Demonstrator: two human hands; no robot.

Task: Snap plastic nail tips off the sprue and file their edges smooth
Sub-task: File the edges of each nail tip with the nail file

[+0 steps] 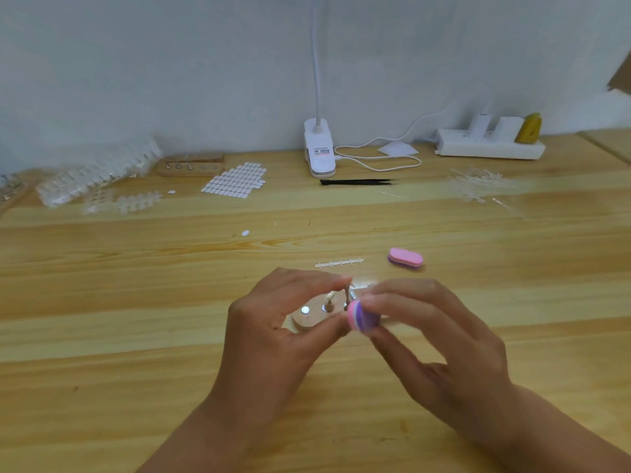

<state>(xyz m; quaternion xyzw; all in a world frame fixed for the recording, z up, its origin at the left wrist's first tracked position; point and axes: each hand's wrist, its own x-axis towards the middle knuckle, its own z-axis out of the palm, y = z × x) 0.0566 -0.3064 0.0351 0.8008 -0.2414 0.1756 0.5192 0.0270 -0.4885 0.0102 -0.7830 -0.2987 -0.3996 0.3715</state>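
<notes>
1 wood desk (102,353) w/ sprue (339,262), grey wall (136,63)

Head view: looks forward, down; close over hands (358,336); far wall perhaps blurred.

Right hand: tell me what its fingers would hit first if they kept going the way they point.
The right hand points left, gripping the pink-purple buffer block. First in line is the small peg pinched by the left hand, seemingly almost touching the block; depth is unclear.
</notes>
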